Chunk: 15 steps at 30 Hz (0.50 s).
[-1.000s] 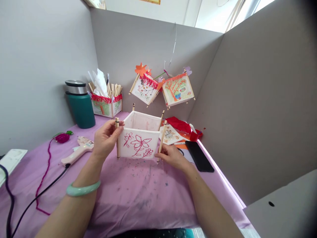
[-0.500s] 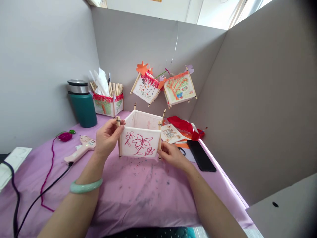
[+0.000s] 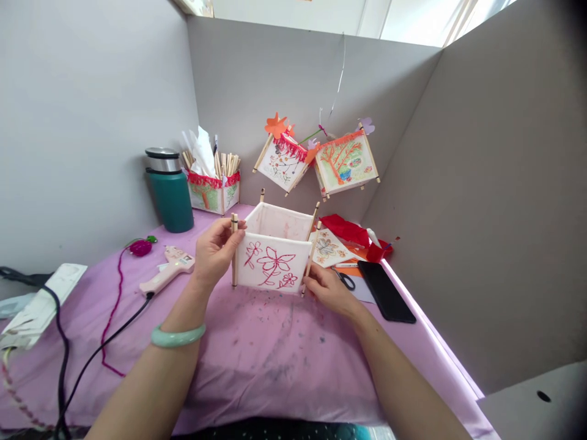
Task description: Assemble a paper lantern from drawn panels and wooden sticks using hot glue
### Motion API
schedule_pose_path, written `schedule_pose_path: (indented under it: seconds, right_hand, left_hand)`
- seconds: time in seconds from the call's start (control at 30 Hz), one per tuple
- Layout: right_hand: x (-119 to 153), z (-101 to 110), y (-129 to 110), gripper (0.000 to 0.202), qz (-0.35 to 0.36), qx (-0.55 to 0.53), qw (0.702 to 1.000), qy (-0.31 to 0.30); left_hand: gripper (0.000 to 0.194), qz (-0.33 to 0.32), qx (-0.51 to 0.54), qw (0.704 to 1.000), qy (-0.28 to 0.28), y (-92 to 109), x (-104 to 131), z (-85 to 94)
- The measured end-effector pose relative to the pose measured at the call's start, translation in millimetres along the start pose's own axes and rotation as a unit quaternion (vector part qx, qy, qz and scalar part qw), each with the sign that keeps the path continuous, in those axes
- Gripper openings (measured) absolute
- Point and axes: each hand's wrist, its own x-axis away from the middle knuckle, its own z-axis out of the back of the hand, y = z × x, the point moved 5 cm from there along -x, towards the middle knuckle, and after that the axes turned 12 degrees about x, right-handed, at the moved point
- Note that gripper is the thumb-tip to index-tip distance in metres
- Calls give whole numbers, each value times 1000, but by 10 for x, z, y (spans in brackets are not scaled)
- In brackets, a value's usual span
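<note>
Between my hands is a white fabric lantern frame (image 3: 274,264), open at the top, with wooden sticks at its corners and magenta flowers drawn on the near panel. My left hand (image 3: 219,247) pinches the top of the near left corner post (image 3: 235,256). Low on the near right corner stick (image 3: 312,256), my right hand (image 3: 331,287) grips with thumb and fingers. That stick leans to the right at its top. A green bangle (image 3: 178,336) circles my left wrist.
Left stand a glue gun (image 3: 167,271), magenta yarn (image 3: 140,247), a green tumbler (image 3: 172,198) and a stick holder (image 3: 208,192). Right lie scissors (image 3: 345,280), a black phone (image 3: 386,291), a butterfly drawing (image 3: 328,247) and red cloth (image 3: 343,228). Two decorated lanterns (image 3: 346,162) hang behind.
The view has swung a little left. The near right corner stick, nearly upright before, now tilts with its top to the right. Both hands keep their hold.
</note>
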Motion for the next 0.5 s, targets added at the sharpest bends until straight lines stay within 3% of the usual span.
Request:
schedule_pose_path:
  seconds: [0.3,0.5]
  right_hand:
    - [-40,-20,-38,16,69,84,994,24]
    - [-26,-34,-44,19,48,68,997,1]
  left_hand:
    - [21,-25,-5,1000,-11,-24,-11,-7]
    - [21,-26,-16,1000,-7,-19,-16,-5]
